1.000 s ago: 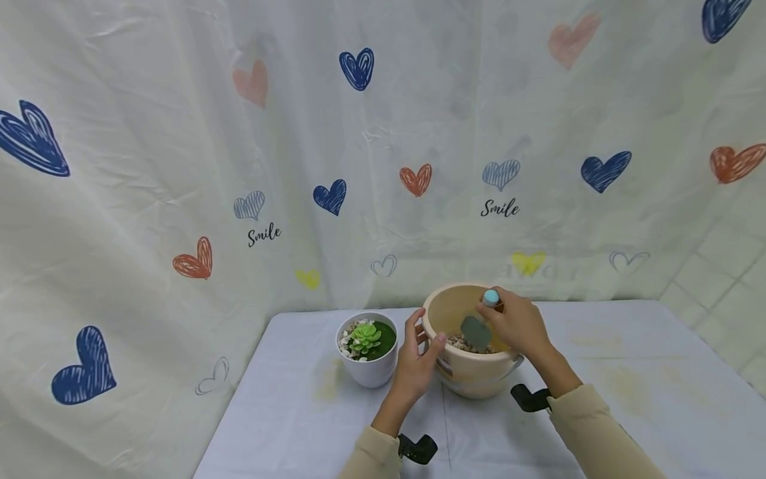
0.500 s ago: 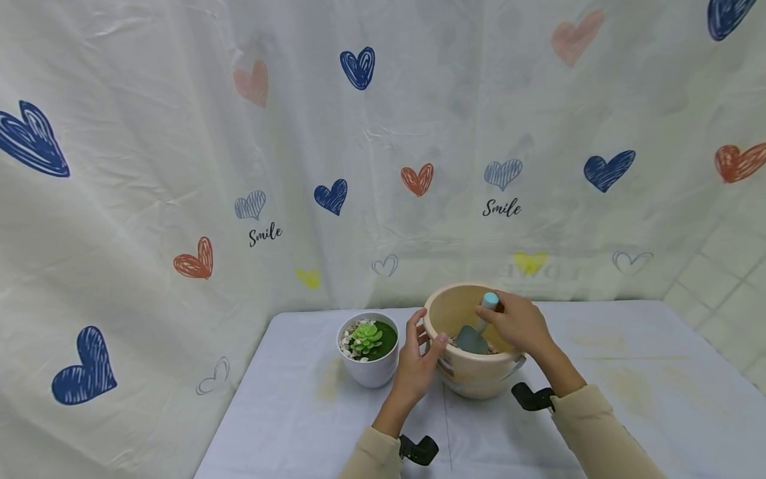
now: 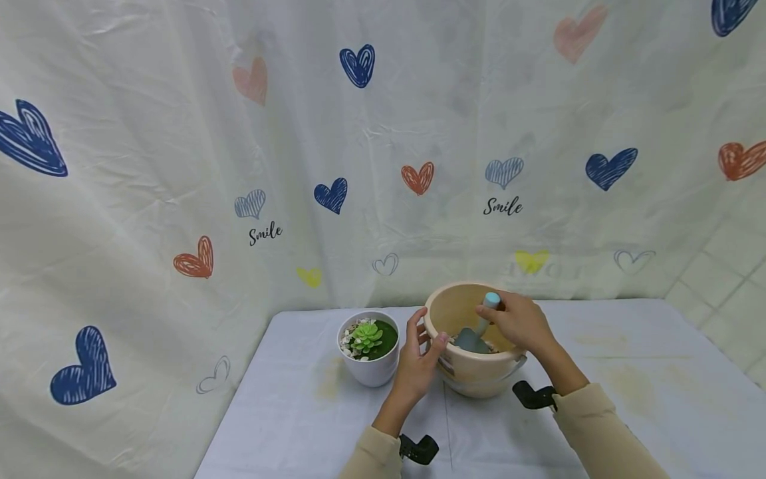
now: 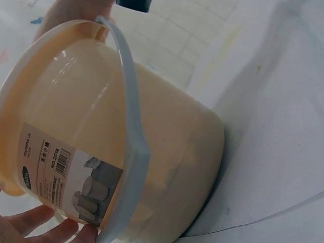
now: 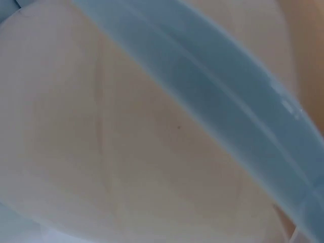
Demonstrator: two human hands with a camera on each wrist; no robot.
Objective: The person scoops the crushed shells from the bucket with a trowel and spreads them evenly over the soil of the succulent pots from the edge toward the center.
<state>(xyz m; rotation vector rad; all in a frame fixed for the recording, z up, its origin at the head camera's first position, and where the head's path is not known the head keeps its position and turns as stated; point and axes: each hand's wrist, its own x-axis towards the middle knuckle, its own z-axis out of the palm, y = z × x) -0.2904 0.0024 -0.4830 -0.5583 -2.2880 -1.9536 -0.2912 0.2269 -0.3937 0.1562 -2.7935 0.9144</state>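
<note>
A cream plastic bucket (image 3: 479, 370) stands upright on the table, its pale blue-grey handle (image 4: 132, 131) hanging down the outside. My left hand (image 3: 414, 362) holds the bucket's left side, thumb near the front rim. In the left wrist view, left fingertips (image 4: 33, 218) touch the wall beside a printed label (image 4: 66, 174). Inside the bucket is a small trowel (image 3: 471, 340) with a grey-blue blade and a light blue handle end. My right hand (image 3: 522, 326) grips the trowel's handle over the right rim. The blade covers part of the loose, gravel-like material at the bottom.
Left of the bucket stands a white pot (image 3: 370, 374) with a green succulent (image 3: 366, 338), white pebbles and a dark green patch. A white cloth (image 3: 287, 399) covers the table. A heart-printed curtain (image 3: 443, 120) hangs behind it.
The trowel blade has gone lower and slightly left into the bucket, and its handle shows more. My right hand has shifted slightly with it. My left hand stays on the bucket.
</note>
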